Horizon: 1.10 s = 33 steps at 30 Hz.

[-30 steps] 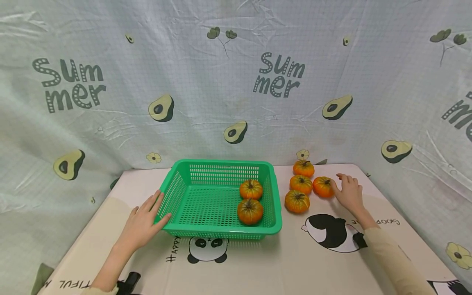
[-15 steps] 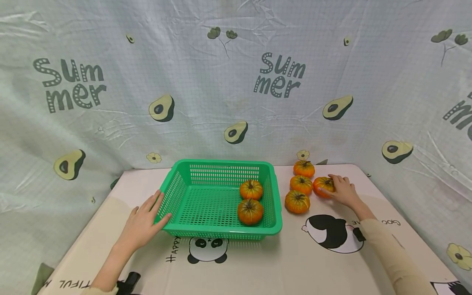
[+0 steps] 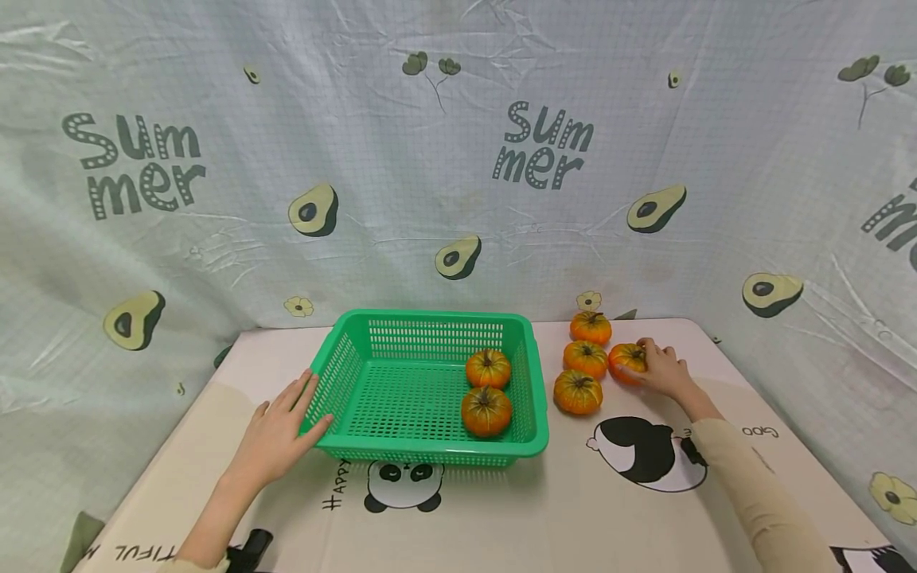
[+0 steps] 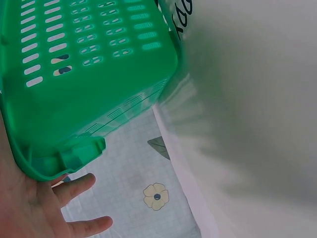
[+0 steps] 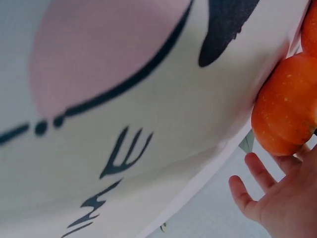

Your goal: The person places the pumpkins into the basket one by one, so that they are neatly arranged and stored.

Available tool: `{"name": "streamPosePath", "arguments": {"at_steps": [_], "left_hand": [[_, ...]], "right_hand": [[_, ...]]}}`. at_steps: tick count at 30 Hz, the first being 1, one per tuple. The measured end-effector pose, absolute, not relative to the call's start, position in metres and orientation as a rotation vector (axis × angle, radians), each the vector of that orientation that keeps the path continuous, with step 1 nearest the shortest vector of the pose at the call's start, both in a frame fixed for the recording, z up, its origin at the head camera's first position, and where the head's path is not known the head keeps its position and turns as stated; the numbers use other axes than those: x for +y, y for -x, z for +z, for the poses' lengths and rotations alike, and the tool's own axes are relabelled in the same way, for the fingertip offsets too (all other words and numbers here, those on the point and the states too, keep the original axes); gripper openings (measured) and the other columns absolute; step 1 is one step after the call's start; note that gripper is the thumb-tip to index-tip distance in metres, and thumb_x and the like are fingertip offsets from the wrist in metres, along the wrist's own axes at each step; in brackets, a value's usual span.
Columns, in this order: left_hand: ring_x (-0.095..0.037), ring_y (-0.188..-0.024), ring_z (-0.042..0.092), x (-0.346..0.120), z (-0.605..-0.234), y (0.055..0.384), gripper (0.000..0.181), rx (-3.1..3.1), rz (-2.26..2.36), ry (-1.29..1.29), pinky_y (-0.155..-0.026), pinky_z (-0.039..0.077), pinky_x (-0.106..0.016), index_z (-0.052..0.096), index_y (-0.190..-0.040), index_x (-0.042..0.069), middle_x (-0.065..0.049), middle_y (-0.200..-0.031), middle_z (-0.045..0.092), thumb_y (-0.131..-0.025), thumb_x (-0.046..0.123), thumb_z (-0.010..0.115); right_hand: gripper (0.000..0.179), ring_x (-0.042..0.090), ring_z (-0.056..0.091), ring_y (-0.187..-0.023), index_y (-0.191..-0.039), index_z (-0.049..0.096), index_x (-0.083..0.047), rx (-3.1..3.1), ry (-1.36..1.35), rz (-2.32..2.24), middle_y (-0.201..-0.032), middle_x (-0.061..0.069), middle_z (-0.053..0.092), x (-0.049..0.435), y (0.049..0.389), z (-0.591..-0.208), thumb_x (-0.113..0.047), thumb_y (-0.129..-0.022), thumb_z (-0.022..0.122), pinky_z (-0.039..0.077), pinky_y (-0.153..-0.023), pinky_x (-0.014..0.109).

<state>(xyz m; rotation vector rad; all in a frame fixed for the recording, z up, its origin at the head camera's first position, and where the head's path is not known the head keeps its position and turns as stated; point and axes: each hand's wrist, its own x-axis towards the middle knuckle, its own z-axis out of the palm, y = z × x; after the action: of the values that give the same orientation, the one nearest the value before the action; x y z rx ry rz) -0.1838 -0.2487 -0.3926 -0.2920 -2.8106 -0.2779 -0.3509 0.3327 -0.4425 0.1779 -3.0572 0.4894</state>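
Orange mini pumpkins lie right of a green plastic basket point(image 3: 430, 447) in the head view. My right hand point(image 3: 666, 370) grips the rightmost pumpkin point(image 3: 622, 364), thumb across its front and fingers at its far side. In the right wrist view that pumpkin point(image 5: 285, 106) sits against the hand point(image 5: 292, 198), with two fingers sticking out free of it. My left hand point(image 3: 275, 434) rests against the basket's left rim with its fingers spread. The left wrist view has the basket wall point(image 4: 89, 94) beside the hand point(image 4: 34, 208); part of the palm is behind the rim.
Two pumpkins, one behind point(image 3: 488, 368) and one in front point(image 3: 486, 411), sit at the basket's right side. Three others point(image 3: 591, 327) point(image 3: 585, 359) point(image 3: 577, 391) form a column between basket and right hand. A patterned cloth curtain point(image 3: 387, 159) hangs behind the table point(image 3: 501, 525).
My right hand has moved left onto the rightmost pumpkin and taken hold of it. The left hand and the basket have stayed in place.
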Motion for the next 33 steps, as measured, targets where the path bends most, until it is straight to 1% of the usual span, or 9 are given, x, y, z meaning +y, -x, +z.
{"name": "streamPosePath", "arguments": {"at_steps": [8, 15, 27, 33], "left_hand": [[-0.04, -0.126, 0.034, -0.2486, -0.3916, 0.1824, 0.068, -2.806, -0.28, 0.293, -0.091, 0.029, -0.065, 0.031, -0.137, -0.002, -0.021, -0.142, 0.03, -0.087, 0.039, 0.05], [-0.039, -0.126, 0.034, -0.2478, -0.3899, 0.1823, 0.067, -2.803, -0.285, 0.299, -0.091, 0.029, -0.065, 0.031, -0.137, -0.002, -0.021, -0.142, 0.03, -0.087, 0.038, 0.05], [-0.039, -0.126, 0.034, -0.2484, -0.3915, 0.1841, 0.067, -2.807, -0.271, 0.294, -0.091, 0.029, -0.064, 0.031, -0.137, -0.001, -0.02, -0.142, 0.03, -0.087, 0.038, 0.05], [-0.039, -0.126, 0.034, -0.249, -0.3927, 0.1841, 0.067, -2.806, -0.281, 0.297, -0.092, 0.029, -0.065, 0.031, -0.138, -0.001, -0.02, -0.142, 0.03, -0.087, 0.038, 0.05]], "right_hand": [[0.081, 0.048, 0.032, -0.108, -0.131, 0.025, 0.006, -3.1, -0.177, 0.407, -0.127, 0.034, 0.036, 0.3295, 0.3524, -0.4447, -0.054, -0.083, 0.049, 0.026, -0.086, 0.065], [0.089, 0.047, 0.032, -0.107, -0.134, 0.024, 0.006, -3.117, -0.163, 0.375, -0.128, 0.034, 0.032, 0.3289, 0.3513, -0.4431, -0.06, -0.08, 0.049, 0.024, -0.088, 0.067], [0.078, 0.046, 0.031, -0.103, -0.13, 0.027, 0.009, -3.101, -0.187, 0.443, -0.125, 0.034, 0.035, 0.3295, 0.3481, -0.4396, -0.047, -0.082, 0.053, 0.028, -0.085, 0.061], [0.077, 0.045, 0.035, -0.102, -0.126, 0.03, 0.01, -3.083, -0.202, 0.406, -0.12, 0.034, 0.039, 0.3301, 0.3454, -0.4386, -0.047, -0.082, 0.054, 0.03, -0.085, 0.062]]}}
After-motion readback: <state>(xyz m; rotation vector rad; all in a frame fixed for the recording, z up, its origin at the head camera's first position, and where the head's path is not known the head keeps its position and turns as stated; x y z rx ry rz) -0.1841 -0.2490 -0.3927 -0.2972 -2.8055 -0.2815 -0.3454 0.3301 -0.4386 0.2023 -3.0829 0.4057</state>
